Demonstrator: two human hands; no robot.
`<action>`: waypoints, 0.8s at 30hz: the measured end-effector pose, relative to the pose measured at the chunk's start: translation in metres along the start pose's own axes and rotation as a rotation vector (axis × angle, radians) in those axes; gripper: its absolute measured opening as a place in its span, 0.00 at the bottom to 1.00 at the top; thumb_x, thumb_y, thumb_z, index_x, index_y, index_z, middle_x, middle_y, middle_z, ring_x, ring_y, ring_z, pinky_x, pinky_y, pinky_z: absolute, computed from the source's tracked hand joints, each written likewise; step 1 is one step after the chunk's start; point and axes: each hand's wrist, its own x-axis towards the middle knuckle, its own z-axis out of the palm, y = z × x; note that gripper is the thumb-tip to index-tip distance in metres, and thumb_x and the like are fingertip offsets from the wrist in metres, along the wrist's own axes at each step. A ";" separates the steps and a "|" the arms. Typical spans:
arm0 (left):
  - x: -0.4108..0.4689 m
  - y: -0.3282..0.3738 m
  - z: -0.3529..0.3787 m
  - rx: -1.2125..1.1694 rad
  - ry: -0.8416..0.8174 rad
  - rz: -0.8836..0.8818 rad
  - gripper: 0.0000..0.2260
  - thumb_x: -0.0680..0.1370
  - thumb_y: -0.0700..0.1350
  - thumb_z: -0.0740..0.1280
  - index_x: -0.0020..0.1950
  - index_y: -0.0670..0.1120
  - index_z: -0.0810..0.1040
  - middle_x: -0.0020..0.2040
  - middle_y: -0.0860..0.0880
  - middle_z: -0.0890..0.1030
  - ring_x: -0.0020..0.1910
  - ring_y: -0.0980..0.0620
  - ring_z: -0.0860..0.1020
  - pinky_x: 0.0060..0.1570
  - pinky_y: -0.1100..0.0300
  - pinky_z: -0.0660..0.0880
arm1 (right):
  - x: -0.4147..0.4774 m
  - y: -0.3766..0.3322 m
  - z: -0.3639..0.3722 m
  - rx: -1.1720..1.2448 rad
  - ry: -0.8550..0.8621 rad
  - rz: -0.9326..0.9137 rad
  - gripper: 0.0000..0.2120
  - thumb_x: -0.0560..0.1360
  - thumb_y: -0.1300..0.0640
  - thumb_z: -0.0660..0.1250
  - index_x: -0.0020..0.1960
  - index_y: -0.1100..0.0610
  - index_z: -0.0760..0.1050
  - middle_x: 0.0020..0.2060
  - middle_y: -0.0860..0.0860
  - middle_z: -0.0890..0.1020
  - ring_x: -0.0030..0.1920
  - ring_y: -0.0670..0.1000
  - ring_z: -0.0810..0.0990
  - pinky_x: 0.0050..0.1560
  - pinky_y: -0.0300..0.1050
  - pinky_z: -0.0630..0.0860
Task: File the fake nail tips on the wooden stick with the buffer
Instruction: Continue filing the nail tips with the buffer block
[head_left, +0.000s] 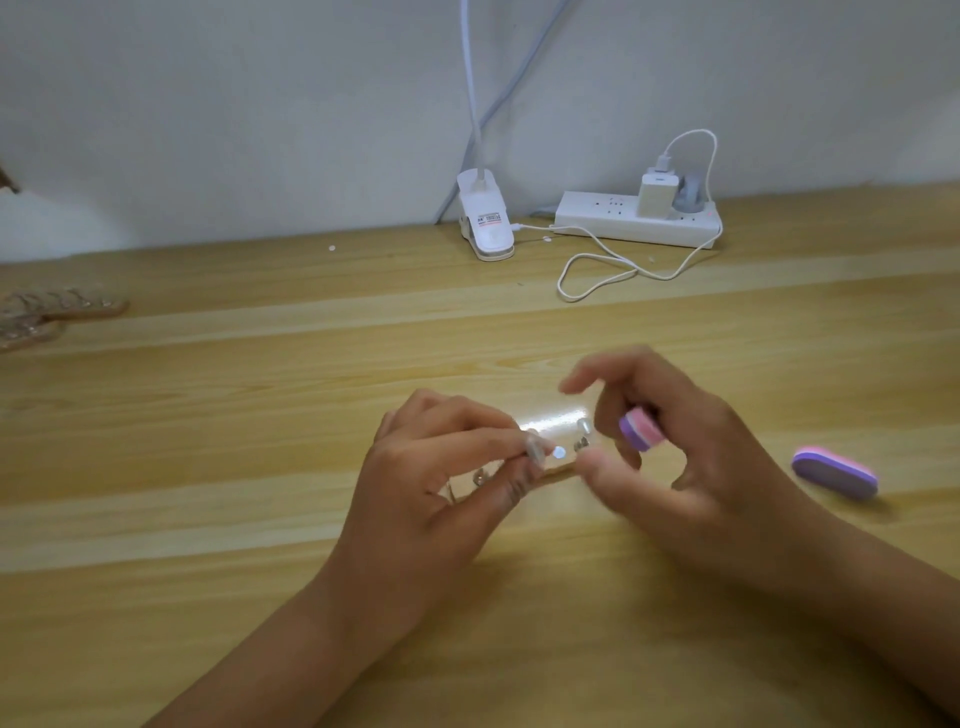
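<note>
right hand (691, 467) blurred, wooden stick (561, 467) half hidden behind left hand (431, 488), nail tips (559, 452) indistinct

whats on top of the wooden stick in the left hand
Several small clear nail tips sit along the wooden stick between the hands. The left hand covers the stick's left part, so any tips there are mostly hidden.

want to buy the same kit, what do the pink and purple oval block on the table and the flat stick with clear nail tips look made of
Pink and purple oval block: looks like layered foam, matte, going by its stacked colour bands. Flat stick: pale tan, probably wood, though blurred. Clear nail tips: glossy and translucent, likely plastic.
</note>
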 end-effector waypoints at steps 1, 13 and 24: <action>0.000 -0.001 0.000 -0.013 0.023 -0.022 0.05 0.74 0.51 0.72 0.47 0.53 0.86 0.44 0.59 0.82 0.47 0.51 0.77 0.48 0.47 0.72 | 0.000 0.001 -0.002 0.005 -0.006 0.036 0.13 0.73 0.48 0.62 0.57 0.48 0.71 0.37 0.49 0.70 0.36 0.48 0.70 0.36 0.39 0.68; -0.001 -0.005 -0.002 0.083 -0.014 -0.008 0.05 0.77 0.44 0.69 0.46 0.51 0.85 0.41 0.57 0.81 0.43 0.50 0.76 0.46 0.62 0.68 | 0.003 0.016 0.007 -0.189 0.143 -0.133 0.14 0.78 0.57 0.69 0.63 0.49 0.78 0.55 0.50 0.74 0.57 0.48 0.76 0.61 0.38 0.70; 0.000 -0.004 -0.002 0.154 -0.025 0.029 0.06 0.79 0.44 0.67 0.47 0.48 0.84 0.41 0.54 0.79 0.43 0.50 0.72 0.47 0.63 0.67 | 0.001 0.011 0.008 -0.228 0.115 -0.255 0.13 0.79 0.63 0.67 0.63 0.56 0.77 0.59 0.55 0.78 0.62 0.46 0.77 0.63 0.41 0.74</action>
